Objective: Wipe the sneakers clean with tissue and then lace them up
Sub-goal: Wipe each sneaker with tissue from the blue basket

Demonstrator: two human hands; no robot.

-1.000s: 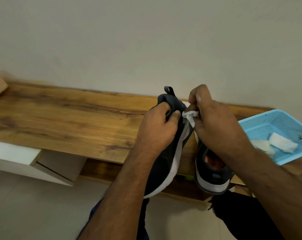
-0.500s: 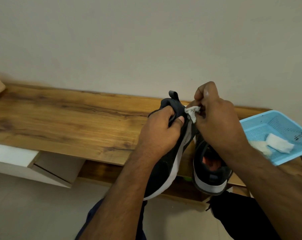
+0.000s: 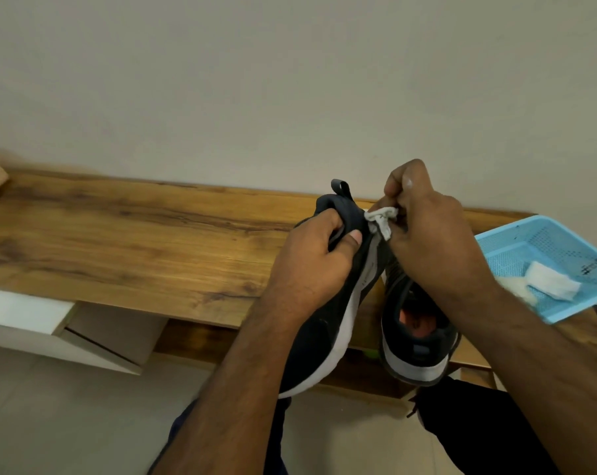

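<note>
Two sneakers remain unlaced as the left hand (image 3: 311,258) grips one sneaker (image 3: 328,323) upright and the right hand (image 3: 427,234) pinches tissue (image 3: 381,219) against its heel (wiping apparently unfinished).

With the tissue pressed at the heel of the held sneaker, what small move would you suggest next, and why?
Probably draw the tissue down along the white sole edge of the held sneaker. The right hand pinches it at the heel, the left hand steadies the shoe, and most of that edge lies below.
</note>
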